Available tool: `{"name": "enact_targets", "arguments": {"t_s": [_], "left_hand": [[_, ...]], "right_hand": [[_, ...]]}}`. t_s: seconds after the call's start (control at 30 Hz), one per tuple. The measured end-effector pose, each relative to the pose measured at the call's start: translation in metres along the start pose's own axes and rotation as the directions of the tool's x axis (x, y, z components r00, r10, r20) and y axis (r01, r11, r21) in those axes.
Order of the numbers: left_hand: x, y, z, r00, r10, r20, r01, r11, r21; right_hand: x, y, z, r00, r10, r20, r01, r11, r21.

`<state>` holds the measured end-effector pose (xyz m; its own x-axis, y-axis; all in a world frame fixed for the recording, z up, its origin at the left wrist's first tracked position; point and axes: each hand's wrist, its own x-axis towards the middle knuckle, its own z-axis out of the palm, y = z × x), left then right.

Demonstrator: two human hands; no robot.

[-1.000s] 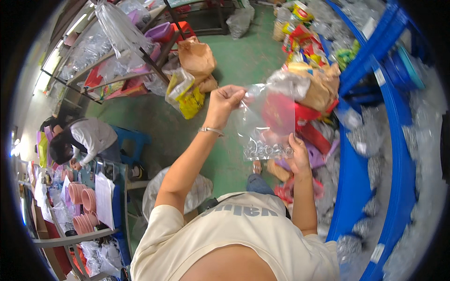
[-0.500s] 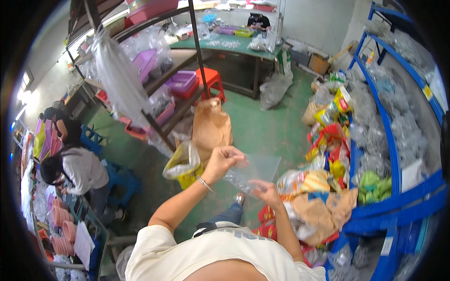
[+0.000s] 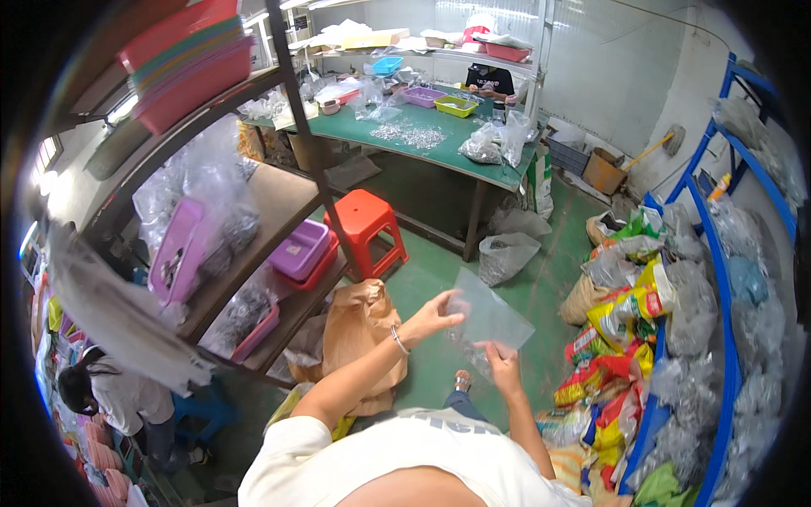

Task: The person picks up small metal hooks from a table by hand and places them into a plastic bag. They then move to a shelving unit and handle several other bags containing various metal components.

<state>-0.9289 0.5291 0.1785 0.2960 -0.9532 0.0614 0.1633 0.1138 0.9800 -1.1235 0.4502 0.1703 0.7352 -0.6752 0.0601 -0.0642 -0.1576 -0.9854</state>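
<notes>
A clear flat plastic bag [image 3: 497, 314] hangs between my two hands in front of my body. Small silvery pieces lie bunched along its lower left part. My left hand [image 3: 432, 316], with a bangle at the wrist, pinches the bag's left edge. Lower down, my right hand [image 3: 504, 370] grips the near edge with thumb and fingers closed. Just left of my left forearm stands a large brown paper sack [image 3: 361, 325].
A green table [image 3: 397, 142] with scattered small pieces stands ahead; a person [image 3: 492, 82] sits behind it. A red stool [image 3: 367, 230] is beside the left shelf rack [image 3: 283, 182]. Sacks [image 3: 629, 317] line the blue rack [image 3: 718, 338] at right. Another person [image 3: 127, 397] bends at far left.
I have moved forward: the green table, stool and racks appear closer and lower in view. The bag has turned in my hands, and both hands still hold it.
</notes>
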Motion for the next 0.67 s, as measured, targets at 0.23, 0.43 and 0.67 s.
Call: {"name": "enact_targets", "arguments": {"t_s": [0.23,0.43,0.67], "left_hand": [[0.132,-0.043,-0.109,0.953,-0.243,-0.182,0.248,0.969,0.006],[0.249,-0.035,-0.234,0.895,-0.293,-0.337,0.299,0.954,-0.036],[0.43,-0.037,-0.366,0.918,-0.227,-0.325,0.232,0.972,-0.024]], "right_hand": [[0.247,0.017,0.006,0.969,0.027,0.247,-0.049,0.995,0.082],[0.445,0.021,0.051,0.934,-0.069,0.351,0.063,0.998,0.029],[0.649,0.031,0.072,0.965,0.061,0.256,-0.003,0.975,-0.222]]}}
